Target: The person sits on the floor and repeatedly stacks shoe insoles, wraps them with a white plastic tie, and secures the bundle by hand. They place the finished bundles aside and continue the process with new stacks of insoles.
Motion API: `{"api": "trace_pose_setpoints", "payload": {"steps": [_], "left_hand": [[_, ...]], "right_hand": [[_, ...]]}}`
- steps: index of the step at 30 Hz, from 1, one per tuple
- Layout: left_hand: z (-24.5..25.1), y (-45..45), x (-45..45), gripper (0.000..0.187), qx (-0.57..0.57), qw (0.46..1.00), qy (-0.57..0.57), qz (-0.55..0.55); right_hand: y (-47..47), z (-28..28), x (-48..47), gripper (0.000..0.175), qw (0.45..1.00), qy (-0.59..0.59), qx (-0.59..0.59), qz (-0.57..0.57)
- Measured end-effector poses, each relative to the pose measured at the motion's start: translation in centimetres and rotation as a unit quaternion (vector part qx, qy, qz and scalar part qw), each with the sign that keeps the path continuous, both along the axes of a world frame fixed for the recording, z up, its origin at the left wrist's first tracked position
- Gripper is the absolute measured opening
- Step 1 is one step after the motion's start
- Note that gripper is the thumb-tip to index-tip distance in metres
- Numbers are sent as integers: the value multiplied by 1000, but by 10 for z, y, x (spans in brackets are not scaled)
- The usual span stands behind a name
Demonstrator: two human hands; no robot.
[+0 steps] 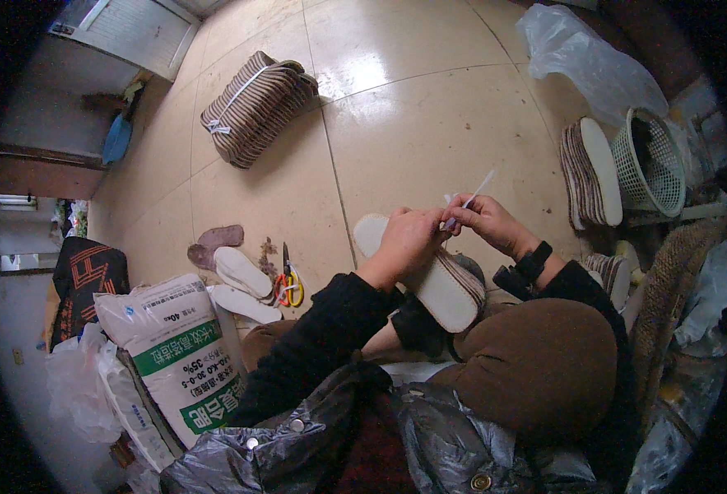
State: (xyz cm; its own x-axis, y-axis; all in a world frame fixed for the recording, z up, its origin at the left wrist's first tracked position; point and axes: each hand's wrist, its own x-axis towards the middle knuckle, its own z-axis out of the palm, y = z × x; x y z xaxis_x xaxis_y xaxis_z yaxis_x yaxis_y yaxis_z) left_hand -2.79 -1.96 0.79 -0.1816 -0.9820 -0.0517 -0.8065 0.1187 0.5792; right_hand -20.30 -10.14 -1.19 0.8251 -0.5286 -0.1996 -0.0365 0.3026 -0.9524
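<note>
A stack of insoles (451,299) with white tops and brown-and-white layered edges lies across my lap. My left hand (409,238) wraps over the middle of the stack, its fingertips meeting my right hand at the far edge. Between the fingers of my right hand (490,223) is a thin white strip (482,187), one end pointing up and away. Where the strip runs around the stack is mostly hidden by my left hand.
A tied striped bundle of insoles (258,108) lies on the tiled floor. To the left are orange-and-yellow scissors (290,289), loose insoles (244,272) and a white printed sack (172,346). Rightward, another insole stack (591,173) stands beside a green plastic basket (647,163), near a plastic bag (595,58).
</note>
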Motion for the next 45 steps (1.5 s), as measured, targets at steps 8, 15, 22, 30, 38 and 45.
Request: {"api": "trace_pose_setpoints", "payload": {"steps": [8,15,22,30,38,45], "left_hand": [[2,1,5,21,31,999,-19,3],[0,3,1,16,31,998,8,54],[-6,1,2,11,-11,998,21,56],[-7,0,2,13,-11,994,86,62],[-3,0,7,21,17,988,116,100],[-1,2,-2,30,-14,992,120,29]], "right_hand": [[7,3,3,24,993,-53,86,-54],[10,-43,-10,31,946,210,182,-167],[25,-80,-10,15,984,151,86,34],[31,-77,-5,14,994,94,44,-27],[22,-61,-3,12,949,21,270,-164],[19,-41,6,18,990,67,109,-57]]}}
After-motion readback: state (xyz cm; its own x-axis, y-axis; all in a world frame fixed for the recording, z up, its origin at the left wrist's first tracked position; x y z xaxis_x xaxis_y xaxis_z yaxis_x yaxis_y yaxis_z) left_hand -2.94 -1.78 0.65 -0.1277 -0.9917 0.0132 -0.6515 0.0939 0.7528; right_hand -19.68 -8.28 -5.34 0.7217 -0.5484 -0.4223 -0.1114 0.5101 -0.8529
